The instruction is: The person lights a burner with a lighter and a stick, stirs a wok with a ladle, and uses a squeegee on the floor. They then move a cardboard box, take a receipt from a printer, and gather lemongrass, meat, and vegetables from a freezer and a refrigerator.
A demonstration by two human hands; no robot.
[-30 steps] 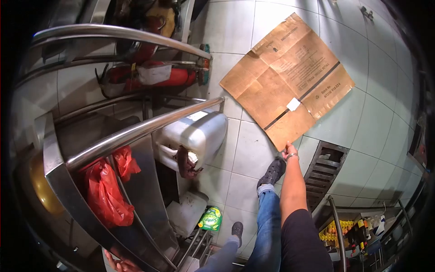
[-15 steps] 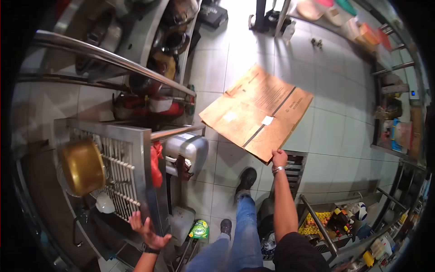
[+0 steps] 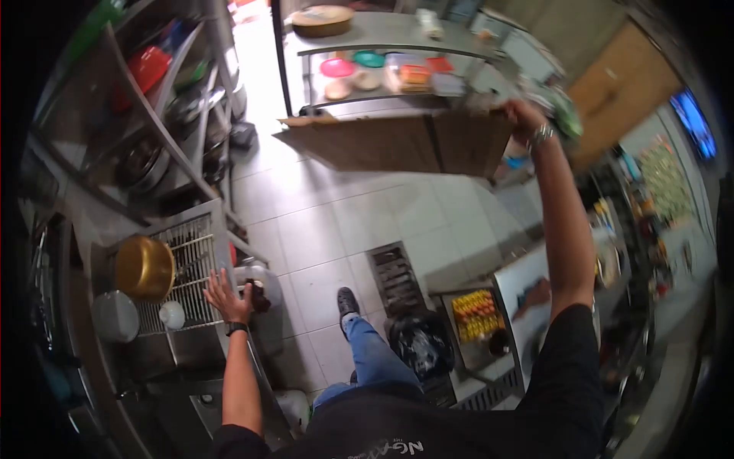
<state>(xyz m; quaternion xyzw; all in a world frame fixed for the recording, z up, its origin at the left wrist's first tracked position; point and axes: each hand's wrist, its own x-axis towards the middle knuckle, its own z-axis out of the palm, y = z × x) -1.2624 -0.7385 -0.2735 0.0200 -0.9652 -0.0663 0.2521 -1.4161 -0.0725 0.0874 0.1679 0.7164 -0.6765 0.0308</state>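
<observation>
My right hand point(image 3: 526, 122), raised with the arm stretched forward, grips a flattened cardboard box point(image 3: 382, 144) by its right end. The brown cardboard hangs nearly edge-on above the tiled floor, with a dark strip across it. My left hand point(image 3: 228, 297) has its fingers spread at the edge of a slatted dish rack point(image 3: 197, 264) and holds nothing. On that rack, to the left of the hand, sit a gold-coloured pot point(image 3: 144, 268), a small white bowl point(image 3: 172, 314) and a larger pale bowl point(image 3: 116, 317).
Ahead stands a shelf point(image 3: 397, 44) with plastic tubs and coloured lids. Pans fill a metal shelf unit on the left. A floor drain grate point(image 3: 395, 279) lies beside my foot, near a black plastic bag point(image 3: 420, 344). To the right is a yellow egg tray point(image 3: 478, 315).
My right hand has lifted the cardboard forward and tilted it from showing its printed face to nearly edge-on. My left hand has come forward along the rack. The view has turned and risen.
</observation>
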